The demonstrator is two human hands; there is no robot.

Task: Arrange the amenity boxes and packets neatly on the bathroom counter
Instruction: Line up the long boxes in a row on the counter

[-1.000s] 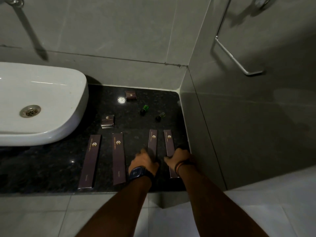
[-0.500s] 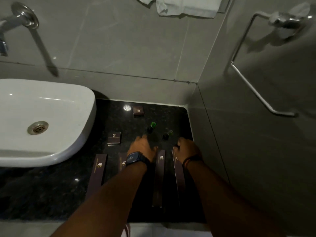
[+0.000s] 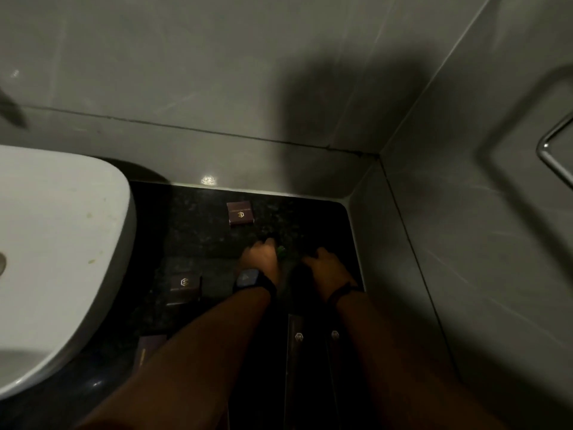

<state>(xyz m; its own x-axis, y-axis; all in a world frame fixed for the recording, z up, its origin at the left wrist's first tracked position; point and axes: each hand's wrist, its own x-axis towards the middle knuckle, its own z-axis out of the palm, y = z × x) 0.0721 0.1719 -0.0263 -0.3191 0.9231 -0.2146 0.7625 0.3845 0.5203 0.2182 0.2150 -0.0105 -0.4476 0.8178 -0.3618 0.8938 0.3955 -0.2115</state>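
On the black granite counter (image 3: 198,231) my left hand (image 3: 262,257), with a watch on its wrist, lies over a small green-capped bottle (image 3: 281,252), which shows at its thumb side. My right hand (image 3: 328,270) rests palm down just to the right; whatever is under it is hidden. A small brown box (image 3: 240,213) sits near the back wall and another small box (image 3: 184,285) lies by the basin. Two long brown packets (image 3: 297,352) (image 3: 335,346) lie side by side under my right forearm. A third long packet (image 3: 148,349) peeks out left of my left arm.
A white basin (image 3: 62,259) fills the left side and overhangs the counter. Grey tiled walls close the counter at the back and on the right. A metal towel rail (image 3: 555,156) juts from the right wall. The scene is dim.
Both hands have moved away from the long packets toward the back, onto the spot where the two small bottles stood. The camera has leaned in closer over the counter.
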